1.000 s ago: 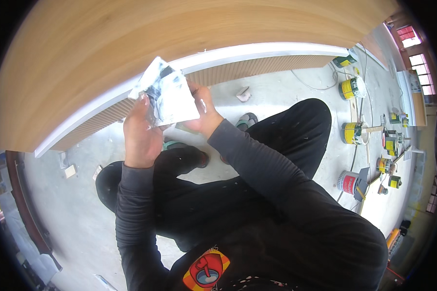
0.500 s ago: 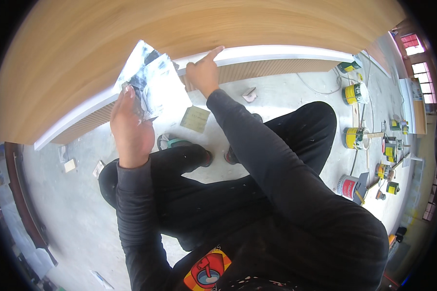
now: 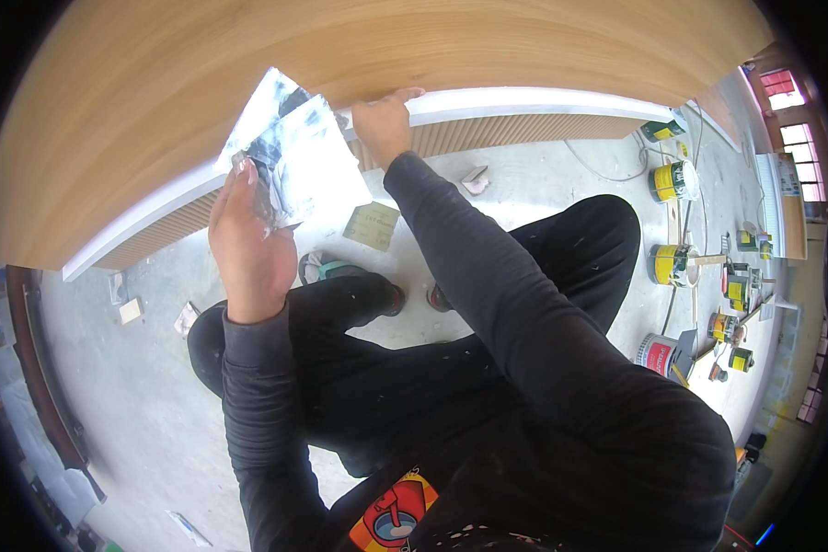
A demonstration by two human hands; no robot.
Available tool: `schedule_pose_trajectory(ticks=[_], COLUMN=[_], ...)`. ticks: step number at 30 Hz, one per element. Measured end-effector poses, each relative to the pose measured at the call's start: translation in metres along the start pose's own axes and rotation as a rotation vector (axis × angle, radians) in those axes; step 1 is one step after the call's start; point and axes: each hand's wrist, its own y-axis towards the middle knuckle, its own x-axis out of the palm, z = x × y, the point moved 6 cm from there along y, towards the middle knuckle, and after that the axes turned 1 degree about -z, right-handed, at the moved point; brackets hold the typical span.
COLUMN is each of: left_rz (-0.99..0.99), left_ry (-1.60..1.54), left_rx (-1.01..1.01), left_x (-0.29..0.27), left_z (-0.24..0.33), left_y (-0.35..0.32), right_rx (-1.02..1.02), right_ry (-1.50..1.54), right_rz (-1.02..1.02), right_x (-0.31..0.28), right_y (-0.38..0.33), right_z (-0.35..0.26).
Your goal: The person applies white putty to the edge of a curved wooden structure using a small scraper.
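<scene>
Hands: left (image 3: 248, 244) grips a smeared sheet (image 3: 290, 156), right (image 3: 384, 124) presses the wood panel (image 3: 248, 74); paint cans (image 3: 673, 180) nearby.

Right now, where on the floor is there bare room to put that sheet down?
Bare concrete lies left of the knee, between the small wood scraps and the dark curved edge. Another patch lies between the ribbed panel and the raised leg. The right is crowded with paint cans.
</scene>
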Motion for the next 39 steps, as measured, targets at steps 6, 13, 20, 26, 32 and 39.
schedule_pose_trajectory(ticks=[6, 13, 20, 26, 32, 39], left_rz=[0.002, -0.046, 0.017, -0.02, 0.03, -0.138], left_ry=[-0.015, -0.007, 0.958, 1.627, 0.378, 0.026], left_rx=[0.004, -0.001, 0.526, 0.813, 0.32, 0.251], left_x=[-0.003, 0.008, -0.036, -0.011, -0.017, 0.023], left_z=[-0.002, -0.003, 0.004, 0.024, 0.025, 0.012], left_y=[0.003, 0.003, 0.014, -0.001, 0.013, 0.008], right_rx=[-0.013, -0.07, -0.163, 0.047, 0.184, -0.135], right_ry=[0.057, 0.119, 0.006, 0.072, -0.622, -0.89], right_rz=[0.034, 0.083, -0.338, -0.775, -0.856, -0.973], right_x=[0.002, -0.006, -0.001, -0.031, -0.048, -0.052], right_y=[0.003, 0.013, -0.034, -0.048, -0.059, -0.06], right_z=[0.006, 0.014, 0.031, 0.147, 0.248, 0.294])
